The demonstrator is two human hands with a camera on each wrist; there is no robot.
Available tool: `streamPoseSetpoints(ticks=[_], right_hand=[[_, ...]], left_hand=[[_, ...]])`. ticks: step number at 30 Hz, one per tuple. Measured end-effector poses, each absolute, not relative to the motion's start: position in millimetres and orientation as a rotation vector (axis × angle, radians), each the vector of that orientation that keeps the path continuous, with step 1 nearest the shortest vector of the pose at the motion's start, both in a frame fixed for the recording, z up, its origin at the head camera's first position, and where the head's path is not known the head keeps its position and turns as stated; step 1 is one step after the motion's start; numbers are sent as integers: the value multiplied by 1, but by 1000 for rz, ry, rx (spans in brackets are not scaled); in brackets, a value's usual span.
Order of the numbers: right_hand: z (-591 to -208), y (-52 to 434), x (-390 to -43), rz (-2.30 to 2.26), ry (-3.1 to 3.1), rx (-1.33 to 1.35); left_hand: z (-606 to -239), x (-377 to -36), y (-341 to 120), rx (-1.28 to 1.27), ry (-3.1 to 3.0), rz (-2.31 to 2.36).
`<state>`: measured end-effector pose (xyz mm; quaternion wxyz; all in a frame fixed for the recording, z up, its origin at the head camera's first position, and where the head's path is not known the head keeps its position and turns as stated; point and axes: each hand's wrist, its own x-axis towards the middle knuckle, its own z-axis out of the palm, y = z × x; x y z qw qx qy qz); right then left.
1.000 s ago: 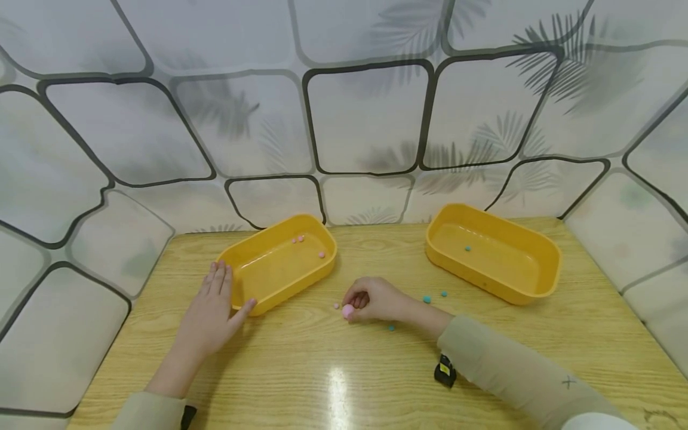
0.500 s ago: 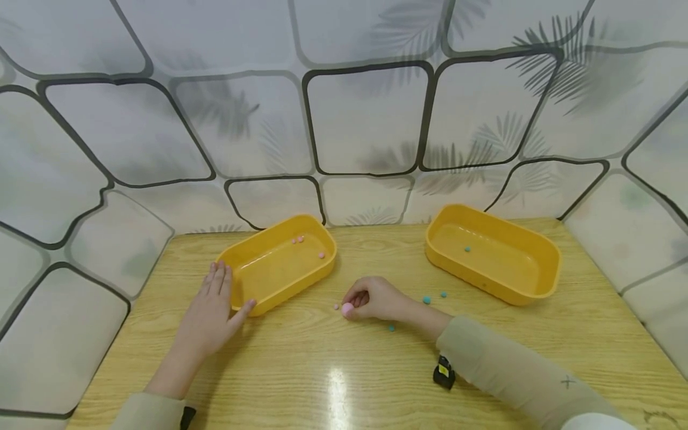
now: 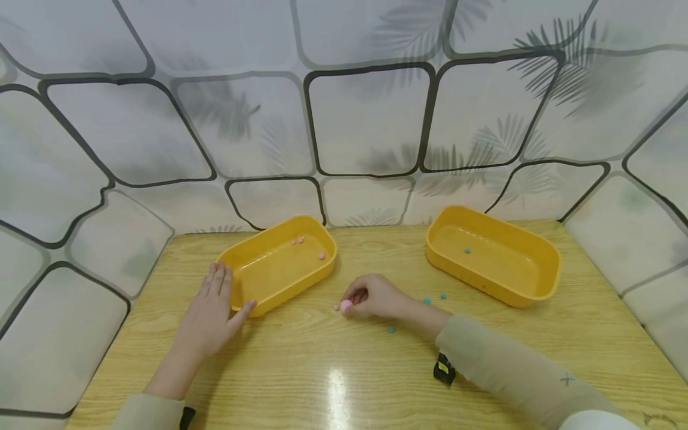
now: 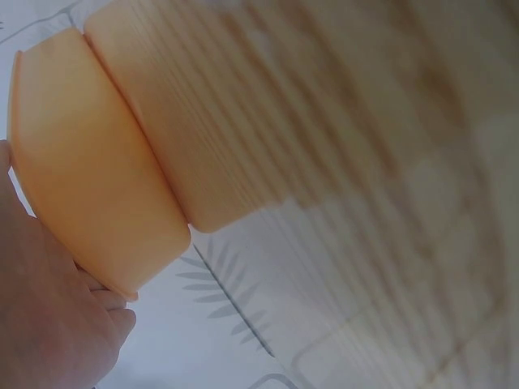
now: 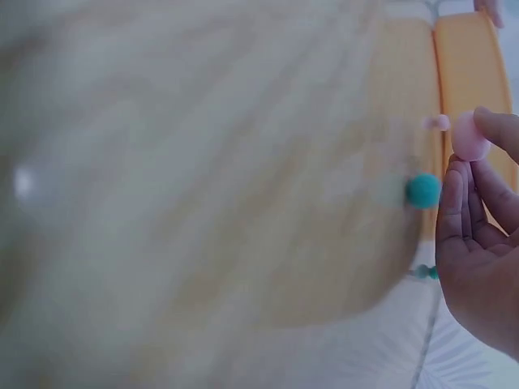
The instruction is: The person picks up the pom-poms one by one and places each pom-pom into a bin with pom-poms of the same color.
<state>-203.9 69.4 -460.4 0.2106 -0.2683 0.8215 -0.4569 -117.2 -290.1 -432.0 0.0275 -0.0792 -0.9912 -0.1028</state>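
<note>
My right hand pinches a pink ball between thumb and fingertips, over the middle of the table. In the right wrist view this pink ball shows between the fingertips. A much smaller pink ball lies on the table just left of it. My left hand rests with extended fingers against the left end of the left yellow tray, thumb at its near side. Several small pink balls lie inside that tray. In the left wrist view, the left hand touches the tray's rim.
A second yellow tray stands at the back right with a small teal ball inside. Loose teal balls lie on the wooden table around the right forearm. A patterned backdrop rises behind the table.
My right hand has shifted very slightly away from me with the pink ball in its pinch. The left hand and both trays stay in place.
</note>
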Motion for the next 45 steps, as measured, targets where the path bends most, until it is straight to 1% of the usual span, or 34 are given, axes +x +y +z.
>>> streamPoseSetpoints(ticks=[15, 32, 45], right_hand=[[-438, 60, -224, -1237, 2373, -751], [-416, 34, -245, -1324, 2446, -765], [-405, 12, -265, -1340, 2495, -685]], left_hand=[[-435, -119, -291, -257, -3068, -334], [-434, -119, -291, -247, -3078, -322], [-433, -118, -291, -248, -3071, -307]])
